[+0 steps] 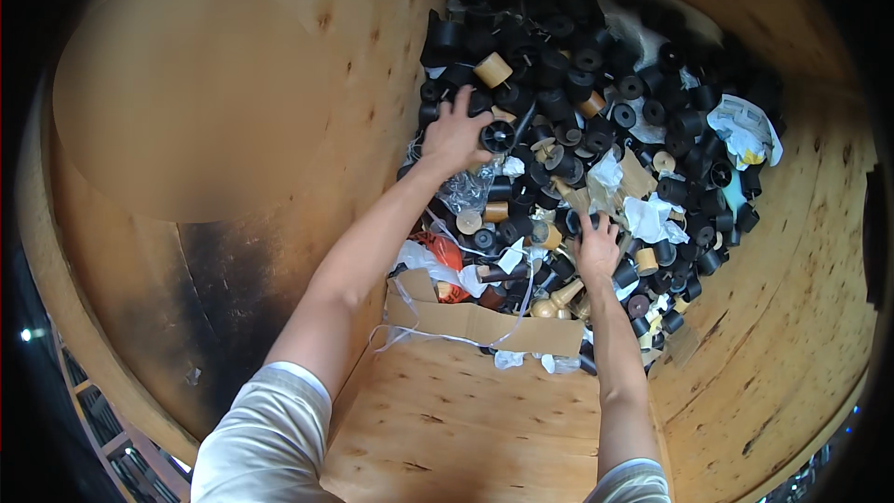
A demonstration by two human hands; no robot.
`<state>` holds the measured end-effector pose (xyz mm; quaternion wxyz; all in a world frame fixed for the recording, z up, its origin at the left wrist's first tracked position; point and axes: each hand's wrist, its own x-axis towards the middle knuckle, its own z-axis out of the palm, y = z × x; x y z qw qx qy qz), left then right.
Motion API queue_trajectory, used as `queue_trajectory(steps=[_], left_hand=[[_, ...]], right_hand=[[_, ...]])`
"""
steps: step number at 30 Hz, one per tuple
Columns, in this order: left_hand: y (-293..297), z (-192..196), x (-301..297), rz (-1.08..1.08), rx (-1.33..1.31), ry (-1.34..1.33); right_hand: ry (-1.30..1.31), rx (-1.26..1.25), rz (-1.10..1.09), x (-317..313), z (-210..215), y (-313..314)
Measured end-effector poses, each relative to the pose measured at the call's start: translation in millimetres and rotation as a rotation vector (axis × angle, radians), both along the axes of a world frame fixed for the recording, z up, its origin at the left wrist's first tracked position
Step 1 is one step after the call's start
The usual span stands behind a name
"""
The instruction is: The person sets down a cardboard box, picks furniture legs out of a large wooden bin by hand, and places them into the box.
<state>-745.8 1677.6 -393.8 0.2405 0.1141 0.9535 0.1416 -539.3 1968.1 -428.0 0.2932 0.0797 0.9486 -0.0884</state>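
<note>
A large heap of short, mostly black round furniture legs (559,28) fills the far part of a wooden bin. My left hand (451,138) reaches over the heap's left side. Its thumb and a finger close around a black furniture leg (497,137) with a ribbed, hollow end turned up, while the other fingers stretch outward. Farther right and nearer, my right hand (599,250) bends its fingers over a black furniture leg (572,222), partly hidden by them. Clear plastic wrap (466,188) lies below my left hand.
Plywood walls (764,270) rise on both sides. A cardboard strip (484,328) with loose white strapping (523,303) edges the heap's near side. Among the legs lie an orange-red bag (440,250), crumpled white paper (652,218), pale wooden turned legs (557,302) and a printed plastic wrapper (745,129).
</note>
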Motion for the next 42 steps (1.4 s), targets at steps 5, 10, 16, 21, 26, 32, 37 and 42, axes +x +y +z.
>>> queue_trajectory(steps=[5, 10, 16, 21, 26, 32, 37, 42], left_hand=[[25.6, -32.3, -16.1, -0.043, -0.109, -0.200], [23.1, -26.2, 8.8, -0.067, -0.003, -0.181], [6.7, -5.8, 11.1, 0.046, 0.124, 0.172], [15.4, -13.7, -30.2, 0.186, -0.026, 0.115], [7.0, -5.9, -45.7, 0.142, -0.148, -0.034], [-3.1, -24.2, -66.8, 0.085, -0.057, -0.244], [-25.5, -57.5, -85.8, 0.159, 0.061, -0.364], [-22.5, -44.9, -75.9, 0.382, 0.319, -0.317]], right_hand=[[0.127, -0.155, 0.085, 39.3, 42.2, -12.6], [-0.032, -0.178, 0.251, 120.7, 14.2, -13.5], [-0.112, -0.225, -0.002, 101.3, 26.4, -15.3], [0.177, -0.564, -0.578, 69.0, 96.6, -3.9], [0.293, -0.977, -1.054, 16.3, 109.8, 38.8], [0.258, -1.007, -0.831, -136.9, 55.3, 30.9], [0.132, -1.034, -0.684, -242.7, 8.6, -0.7], [0.273, -0.658, -0.666, -261.4, -25.9, -31.5]])
